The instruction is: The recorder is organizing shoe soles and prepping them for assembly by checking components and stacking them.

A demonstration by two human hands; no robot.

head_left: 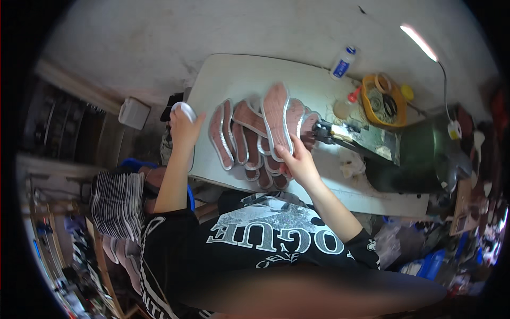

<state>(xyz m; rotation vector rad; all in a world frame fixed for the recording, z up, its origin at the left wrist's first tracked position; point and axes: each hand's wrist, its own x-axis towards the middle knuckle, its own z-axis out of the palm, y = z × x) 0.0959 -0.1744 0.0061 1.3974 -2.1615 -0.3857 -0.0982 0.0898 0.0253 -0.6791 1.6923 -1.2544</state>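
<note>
My right hand [298, 164] grips the lower end of a brown insole [276, 111] with a shiny silver edge, thumb on top. The insole is raised over a loose spread of similar insoles [220, 137] on the white table [239, 66]. My left hand [183, 127] is off the table's left edge, its fingers bent over a white oval piece [186, 109] and its thumb sticking out. What that piece is does not show clearly. Just right of the insoles is the black metal head [325, 132] of a dark green machine [419, 154].
A yellow basket [367, 109] of rings and coils, a bottle with a red top [346, 105] and a white-and-blue bottle [342, 63] stand at the back right. A lit lamp [419, 42] hangs above. At lower left is a tall stack of insoles [117, 204]; a white container [134, 113] stands farther back.
</note>
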